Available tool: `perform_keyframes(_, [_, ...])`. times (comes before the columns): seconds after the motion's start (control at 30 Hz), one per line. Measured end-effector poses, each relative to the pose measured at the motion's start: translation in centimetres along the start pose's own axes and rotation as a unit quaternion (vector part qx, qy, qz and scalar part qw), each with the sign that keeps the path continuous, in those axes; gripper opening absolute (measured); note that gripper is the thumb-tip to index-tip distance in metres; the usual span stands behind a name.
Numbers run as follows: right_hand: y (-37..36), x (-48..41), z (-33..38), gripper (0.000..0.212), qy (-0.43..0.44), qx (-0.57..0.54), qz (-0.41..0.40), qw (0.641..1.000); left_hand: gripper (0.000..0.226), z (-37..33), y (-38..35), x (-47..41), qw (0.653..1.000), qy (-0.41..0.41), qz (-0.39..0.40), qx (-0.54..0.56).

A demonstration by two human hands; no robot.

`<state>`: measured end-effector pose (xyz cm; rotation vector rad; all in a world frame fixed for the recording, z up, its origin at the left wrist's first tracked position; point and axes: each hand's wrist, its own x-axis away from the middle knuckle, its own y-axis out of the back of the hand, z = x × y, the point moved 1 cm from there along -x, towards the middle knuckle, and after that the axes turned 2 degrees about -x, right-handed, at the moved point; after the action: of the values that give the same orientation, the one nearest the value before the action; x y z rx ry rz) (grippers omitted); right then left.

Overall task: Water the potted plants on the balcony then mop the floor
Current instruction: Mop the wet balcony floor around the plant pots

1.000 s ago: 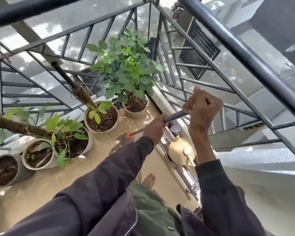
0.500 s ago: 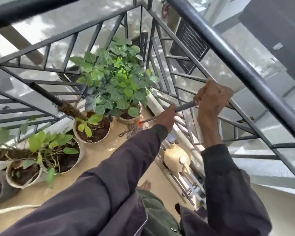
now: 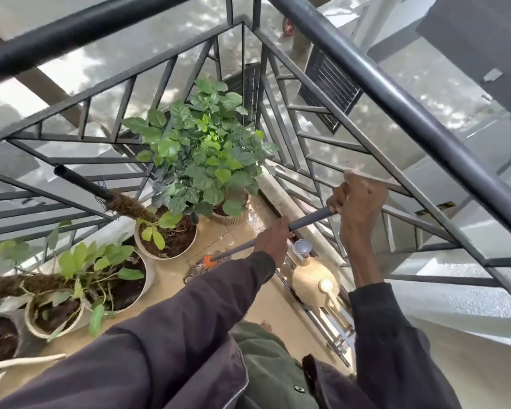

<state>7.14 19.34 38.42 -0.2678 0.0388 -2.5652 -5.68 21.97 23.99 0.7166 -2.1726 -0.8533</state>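
You have both hands clamped on the mop handle (image 3: 307,222): your left hand (image 3: 273,242) low on the shaft, your right hand (image 3: 359,196) at its top end. Since a moment ago the mop head (image 3: 202,268) has pulled back from the leafy corner pot (image 3: 233,215) and now sits on the tiled floor (image 3: 219,234) beside the white pot (image 3: 165,240). A wet sheen shows near the corner pot, so that patch looks done; mopping is under way. The watering can (image 3: 313,280) stands just behind the mop head, by the railing (image 3: 366,149).
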Motion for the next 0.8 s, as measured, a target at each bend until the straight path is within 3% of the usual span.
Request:
perform_keyframes(0.2, [0.7,-2.4,4.4,0.054,0.102,-0.013,0.02,0.994,0.024,-4.1,0.8,-2.9,0.993,-0.075,-0.085,0.025])
perform_keyframes(0.33, [0.4,-3.9,4.8,0.056,0.152,0.0,0.022,0.988,0.033,-6.1,1.5,-6.2,0.992,-0.074,-0.091,0.054])
perform_keyframes(0.47, [0.0,-4.7,3.1,0.056,0.202,0.021,0.023,0.979,0.027,-6.0,2.0,-9.3,0.989,-0.085,-0.117,0.036])
perform_keyframes(0.57, [-0.6,-5.3,2.1,0.061,0.205,0.004,0.028,0.978,0.032,-5.3,1.8,-10.9,0.989,-0.103,-0.088,0.06])
perform_keyframes(0.7, [-2.0,-6.1,1.7,0.063,0.195,0.024,0.017,0.98,0.011,-4.0,1.7,-12.6,0.985,-0.048,-0.041,0.159])
perform_keyframes(0.8, [-2.8,-6.0,2.0,0.064,0.18,0.048,-0.005,0.983,0.004,-3.6,2.1,-12.5,0.98,-0.066,-0.038,0.185])
